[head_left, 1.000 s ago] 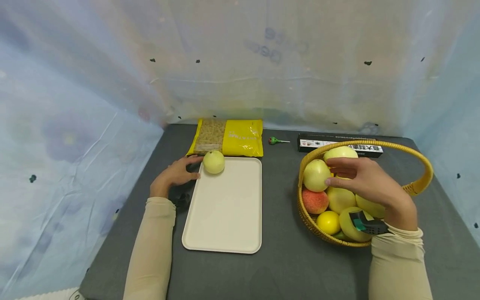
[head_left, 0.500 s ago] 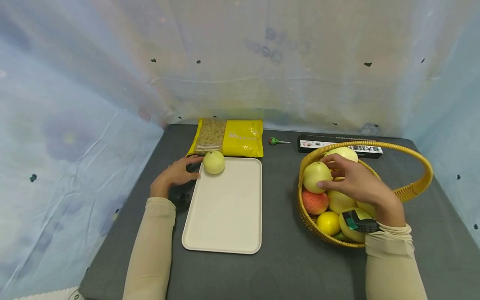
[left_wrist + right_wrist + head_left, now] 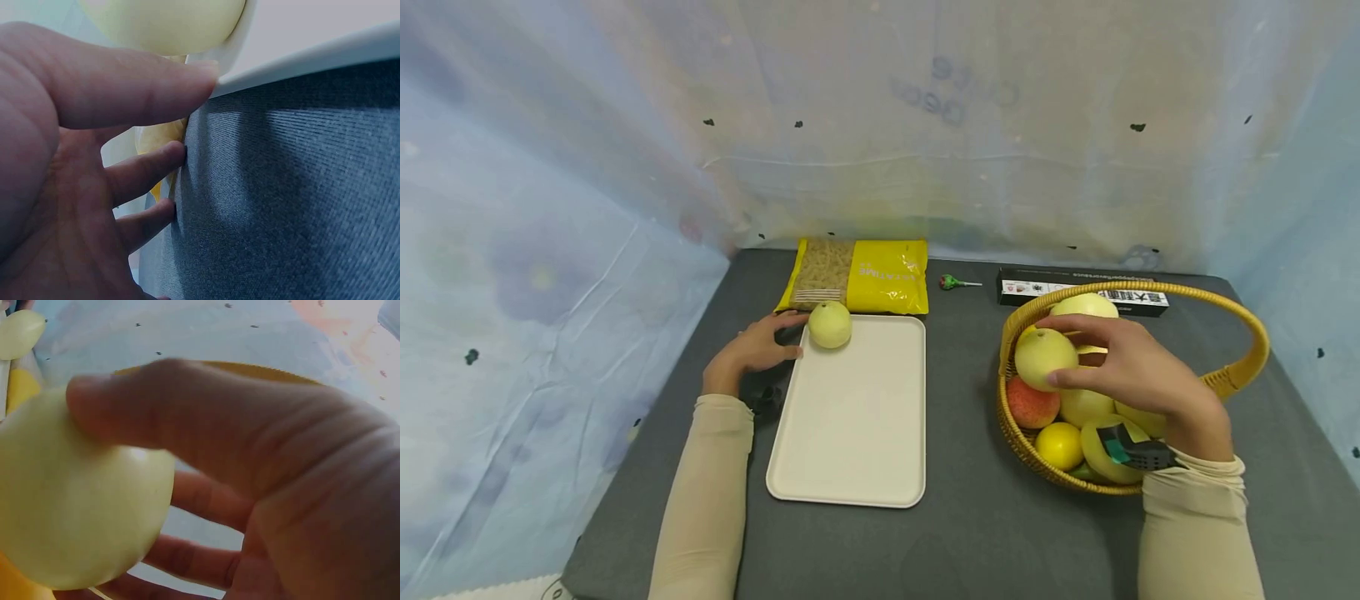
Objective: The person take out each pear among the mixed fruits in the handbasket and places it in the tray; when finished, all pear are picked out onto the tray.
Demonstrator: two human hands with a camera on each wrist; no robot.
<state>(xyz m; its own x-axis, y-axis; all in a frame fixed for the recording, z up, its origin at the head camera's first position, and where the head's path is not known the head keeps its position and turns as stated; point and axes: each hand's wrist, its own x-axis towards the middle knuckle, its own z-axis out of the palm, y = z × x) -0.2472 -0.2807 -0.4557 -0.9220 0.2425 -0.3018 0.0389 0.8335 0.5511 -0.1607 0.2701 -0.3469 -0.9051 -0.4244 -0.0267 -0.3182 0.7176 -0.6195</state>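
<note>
A pale green round fruit (image 3: 1041,362), apple-like, is gripped by my right hand (image 3: 1142,367) over the left side of the yellow woven basket (image 3: 1017,447). The right wrist view shows my thumb (image 3: 125,412) across the near side of that fruit, with the fingers behind it. Below it in the basket lie a red peach (image 3: 1030,403), a lemon-yellow fruit (image 3: 1059,447) and several pale green fruits. My left hand (image 3: 754,346) stays at the far left corner of the cream tray (image 3: 857,417), its thumb touching the rim. A similar pale fruit (image 3: 831,325) sits in that corner, near my index finger.
A yellow pasta bag (image 3: 887,275) lies behind the tray. To its right are a green-wrapped lollipop (image 3: 951,282) and a long black box (image 3: 1051,280), partly behind the basket. The basket's handle (image 3: 1247,321) arches over to the right.
My right hand has closed its grip on the pale green fruit, which has shifted slightly right and towards me. The left hand and the fruit on the tray have stayed put.
</note>
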